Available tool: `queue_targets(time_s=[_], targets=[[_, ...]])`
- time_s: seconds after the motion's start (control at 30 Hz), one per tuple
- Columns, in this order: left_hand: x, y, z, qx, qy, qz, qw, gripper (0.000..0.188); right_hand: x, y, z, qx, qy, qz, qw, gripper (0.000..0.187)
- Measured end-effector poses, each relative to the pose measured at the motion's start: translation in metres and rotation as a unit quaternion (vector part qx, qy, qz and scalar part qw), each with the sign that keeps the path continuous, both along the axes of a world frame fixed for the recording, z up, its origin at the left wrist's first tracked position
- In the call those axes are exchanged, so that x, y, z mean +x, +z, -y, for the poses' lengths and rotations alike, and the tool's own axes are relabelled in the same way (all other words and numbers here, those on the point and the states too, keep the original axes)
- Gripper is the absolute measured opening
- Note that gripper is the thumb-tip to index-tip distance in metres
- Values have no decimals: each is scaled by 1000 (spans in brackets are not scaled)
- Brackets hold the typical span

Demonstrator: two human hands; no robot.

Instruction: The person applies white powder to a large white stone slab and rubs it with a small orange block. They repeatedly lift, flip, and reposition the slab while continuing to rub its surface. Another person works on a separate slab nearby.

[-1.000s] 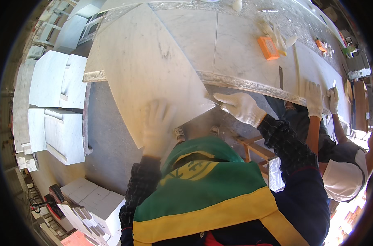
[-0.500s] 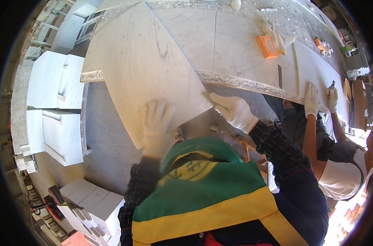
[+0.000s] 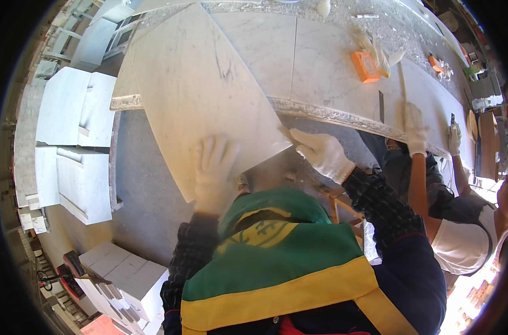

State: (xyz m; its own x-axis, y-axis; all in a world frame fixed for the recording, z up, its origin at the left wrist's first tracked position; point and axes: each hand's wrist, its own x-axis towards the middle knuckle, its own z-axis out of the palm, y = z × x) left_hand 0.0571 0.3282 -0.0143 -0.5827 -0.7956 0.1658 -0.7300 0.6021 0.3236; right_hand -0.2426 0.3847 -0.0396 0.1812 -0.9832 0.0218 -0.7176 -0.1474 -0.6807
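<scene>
A large white marble slab (image 3: 203, 95) with grey veining lies at an angle, its near end jutting out past the bench edge. My left hand (image 3: 214, 170), in a white glove, rests flat on the slab's near end with its fingers spread. At the slab's right-hand near corner is my gloved right hand (image 3: 325, 153). Its fingers are curled, with the index finger reaching toward the corner; anything small inside the grip is hidden. Under the slab, more marble panels (image 3: 254, 50) lie along the bench.
An orange box (image 3: 366, 67) and crumpled gloves (image 3: 381, 56) sit on the panels at the right. Beside me, a co-worker's gloved hand (image 3: 415, 131) touches a panel; the other (image 3: 455, 139) holds a dark tool. Stacked slabs (image 3: 75, 111) stand left, white blocks (image 3: 125, 273) lower left.
My right hand has shifted very slightly to the right at the slab corner. My left hand stays in place. The co-worker's nearer hand has moved up and left on the panel.
</scene>
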Motion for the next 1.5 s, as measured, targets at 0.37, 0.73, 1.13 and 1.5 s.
queue_targets(time_s=[0.37,0.73,1.13,1.5], targets=[[6,-10,2,-40,-16,26,999,93,6,5,-2,-78,-20,-14,997,51],[11,-21,2,-63,-17,41,997,79,11,1,-6,-21,-55,-18,998,52],[6,-14,0,-33,-17,41,998,70,9,6,-2,-8,-32,-14,999,53],[5,-16,-4,-37,6,1,999,63,8,8,7,93,-48,4,995,48]])
